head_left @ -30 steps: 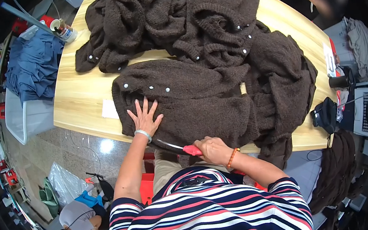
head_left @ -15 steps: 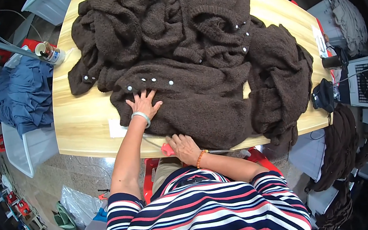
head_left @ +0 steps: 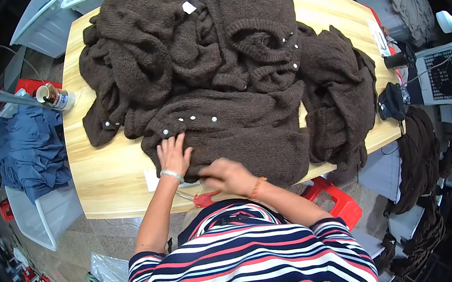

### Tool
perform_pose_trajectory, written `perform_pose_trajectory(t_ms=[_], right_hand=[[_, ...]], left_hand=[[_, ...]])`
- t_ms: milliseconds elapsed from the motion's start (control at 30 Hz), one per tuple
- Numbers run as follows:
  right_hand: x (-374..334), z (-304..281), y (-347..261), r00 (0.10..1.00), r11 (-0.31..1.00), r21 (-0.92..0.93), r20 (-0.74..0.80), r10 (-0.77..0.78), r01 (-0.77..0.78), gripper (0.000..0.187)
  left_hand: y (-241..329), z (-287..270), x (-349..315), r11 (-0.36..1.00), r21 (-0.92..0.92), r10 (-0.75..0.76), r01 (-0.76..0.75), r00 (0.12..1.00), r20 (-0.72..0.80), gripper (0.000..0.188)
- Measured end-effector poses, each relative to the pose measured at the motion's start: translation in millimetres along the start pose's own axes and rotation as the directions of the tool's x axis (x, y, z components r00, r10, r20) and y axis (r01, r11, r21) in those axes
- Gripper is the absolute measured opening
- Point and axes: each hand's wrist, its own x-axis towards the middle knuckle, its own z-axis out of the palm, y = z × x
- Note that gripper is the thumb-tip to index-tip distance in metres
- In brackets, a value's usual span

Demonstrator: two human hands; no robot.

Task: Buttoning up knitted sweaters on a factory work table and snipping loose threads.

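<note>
A dark brown knit garment [head_left: 237, 145] with several pale, shiny buttons lies folded at the table's near side. My left hand [head_left: 175, 157] is pressed flat on its left part, fingers stretched out just below the buttons. Over the garment's near edge, to the right of the left hand, is my right hand [head_left: 232, 177]; its fingers are smeared by motion, so what they hold, if anything, cannot be made out. Just below it, at the table edge, lies a red-handled tool [head_left: 205, 199] that looks like scissors. A white sheet [head_left: 153, 180] pokes out beside my left wrist.
More brown knitwear [head_left: 137, 45] is heaped across the wooden table [head_left: 108, 182]. A cup of tools [head_left: 55, 98] stands at the left edge. Blue cloth [head_left: 31, 146] fills a bin on the left. A red stool [head_left: 333, 204] is below the table; a black pouch [head_left: 391, 101] hangs at the right edge.
My right hand has lifted off the table edge and moved up toward the left hand, uncovering more of the red-handled tool. The left hand stays on the garment, its fingers less spread.
</note>
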Motion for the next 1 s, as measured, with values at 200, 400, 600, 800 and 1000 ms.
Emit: perform_pose_trajectory(t_ms=[200, 400, 600, 800, 1000], right_hand=[[-42.9, -78.6, 73.3, 0.893, 0.729, -0.549, -0.404, 0.197, -0.409, 0.04], [-57.6, -116.1, 79.1, 0.89, 0.807, -0.405, -0.039, 0.455, -0.43, 0.038], [-29.3, -124.4, 86.4, 0.559, 0.543, -0.147, -0.329, 0.761, -0.827, 0.051], [-32.9, -116.5, 131.3, 0.376, 0.426, 0.478, -0.202, 0.904, -0.768, 0.043], [-41.5, -119.5, 141.6, 0.463, 0.541, 0.568, -0.291, 0.837, -0.62, 0.034]], left_hand=[[-31.6, -5.3, -21.3, 0.975, -0.117, -0.191, 0.187, 0.981, -0.021, 0.047], [-49.0, -5.4, -23.8, 0.609, -0.761, -0.285, 0.224, 0.957, 0.054, 0.027], [-44.6, 2.3, -10.7, -0.091, -0.973, -0.582, 0.21, 0.782, 0.223, 0.015], [-36.7, 7.1, 29.1, -0.119, -0.867, -0.734, 0.484, 0.545, 0.405, 0.027], [-59.0, 36.3, 30.4, -0.004, -0.956, -0.645, 0.295, 0.73, 0.228, 0.018]])
